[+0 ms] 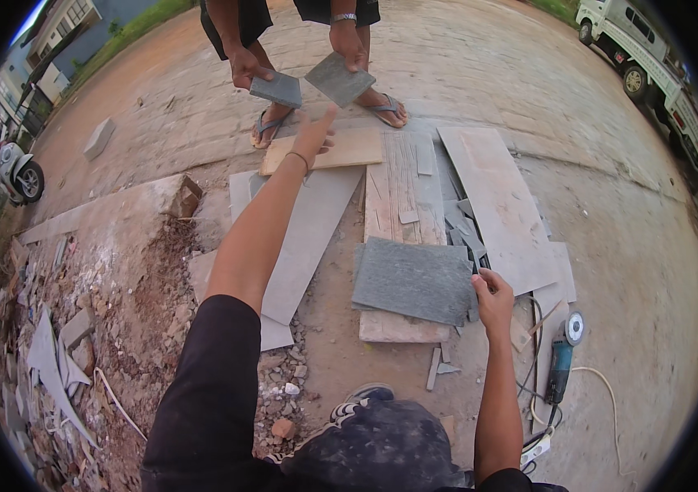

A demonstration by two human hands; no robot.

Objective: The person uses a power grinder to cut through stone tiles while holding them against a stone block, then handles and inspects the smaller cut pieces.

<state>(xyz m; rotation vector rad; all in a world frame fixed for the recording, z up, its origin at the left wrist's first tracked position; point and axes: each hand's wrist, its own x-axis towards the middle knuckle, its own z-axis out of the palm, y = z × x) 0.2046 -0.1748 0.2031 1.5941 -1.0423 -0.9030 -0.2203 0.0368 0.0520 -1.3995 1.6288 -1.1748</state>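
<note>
My left hand (314, 141) reaches forward over a pale wooden board (341, 151), its fingers apart and holding nothing. Just beyond it, a co-worker's hands hold two grey stone tiles, one on the left (277, 88) and a squarer one (338, 79) beside it. Two dark grey stone slabs, the top one (415, 279) covering most of the other, lie across a worn plank (402, 328) in front of me. At their right edge my right hand (494, 302) is closed, fingertips pinched by a thin sliver I cannot make out clearly.
An angle grinder (561, 361) lies on the right with its cable. Large pale sheets (501, 205) flank the plank, with dark stone offcuts (462, 221) between. Rubble and broken pieces (54, 369) cover the left. A truck (652, 66) and a scooter (19, 172) stand farther off.
</note>
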